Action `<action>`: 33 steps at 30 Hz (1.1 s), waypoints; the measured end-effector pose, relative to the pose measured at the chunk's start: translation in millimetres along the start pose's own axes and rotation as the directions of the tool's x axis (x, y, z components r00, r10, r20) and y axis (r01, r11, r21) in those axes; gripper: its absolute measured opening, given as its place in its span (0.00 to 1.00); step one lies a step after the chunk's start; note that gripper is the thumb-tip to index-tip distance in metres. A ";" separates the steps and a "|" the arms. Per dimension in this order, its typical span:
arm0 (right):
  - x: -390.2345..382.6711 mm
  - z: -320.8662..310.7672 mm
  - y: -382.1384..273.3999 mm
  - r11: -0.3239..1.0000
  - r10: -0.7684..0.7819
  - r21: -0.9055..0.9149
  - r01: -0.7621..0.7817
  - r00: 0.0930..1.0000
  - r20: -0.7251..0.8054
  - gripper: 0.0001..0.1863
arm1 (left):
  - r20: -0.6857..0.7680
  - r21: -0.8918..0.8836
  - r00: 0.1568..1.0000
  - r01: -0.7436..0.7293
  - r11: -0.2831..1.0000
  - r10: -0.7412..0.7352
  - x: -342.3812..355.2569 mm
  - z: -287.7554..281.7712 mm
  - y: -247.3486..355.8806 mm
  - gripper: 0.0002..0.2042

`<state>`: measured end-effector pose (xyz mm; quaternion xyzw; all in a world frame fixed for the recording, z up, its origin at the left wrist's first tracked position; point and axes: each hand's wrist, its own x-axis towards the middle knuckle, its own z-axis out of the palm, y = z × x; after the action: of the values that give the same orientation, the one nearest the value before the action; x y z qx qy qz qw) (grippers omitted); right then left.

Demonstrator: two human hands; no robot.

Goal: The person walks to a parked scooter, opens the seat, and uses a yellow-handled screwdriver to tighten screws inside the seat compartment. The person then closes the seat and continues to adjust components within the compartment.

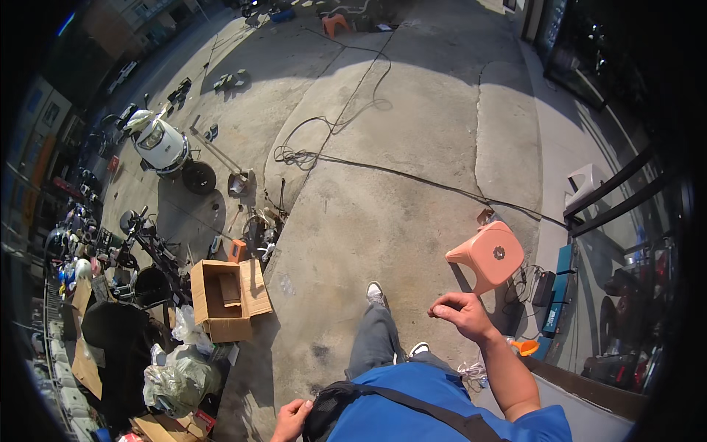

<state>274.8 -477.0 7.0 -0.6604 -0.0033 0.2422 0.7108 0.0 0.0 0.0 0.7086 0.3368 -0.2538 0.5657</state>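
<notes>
My right hand [464,313] is raised in front of me with its fingers curled and the thumb pressed to them. Whether something small is in that pinch I cannot make out. Just beyond it stands a pink plastic stool [490,254] with a flower-shaped opening in its seat. My left hand [293,418] hangs low at the bottom edge, beside a black bag [330,409] worn on a strap across my blue shirt. Its thumb shows, but the other fingers are mostly hidden, so its grip is unclear.
An open cardboard box [221,309] lies to the left, with plastic bags [180,379] nearby. A black cable [398,173] crosses the concrete ahead. Farther left are a white scooter front [160,146] and scattered parts. Long teal boxes [556,295] line the glass shopfront.
</notes>
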 end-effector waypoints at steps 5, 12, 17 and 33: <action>164.2 -39.1 34.4 0.996 0.084 -0.001 -0.084 0.996 -0.014 0.12 | 0.192 0.067 0.981 0.007 0.998 -0.020 86.1 -6.1 148.9 0.15; 283.7 -123.8 84.5 0.781 0.522 -0.059 -0.622 0.702 -0.484 0.10 | 0.380 -0.190 0.916 0.212 0.958 -0.127 221.2 -96.1 253.9 0.12; 314.5 -183.5 104.7 0.547 0.693 0.046 -0.836 0.422 -0.584 0.07 | 0.250 -0.094 0.954 0.191 0.977 -0.163 309.2 -99.5 315.9 0.12; 844.1 -354.4 -83.4 0.808 0.435 -0.099 -0.581 0.701 -0.564 0.10 | -0.132 -0.193 0.991 -0.053 0.980 0.028 568.6 -30.7 634.5 0.09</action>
<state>1163.2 -515.6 -225.9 -0.7648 0.3383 0.2415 0.4922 850.7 53.6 -13.8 0.6712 0.3813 -0.1615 0.6148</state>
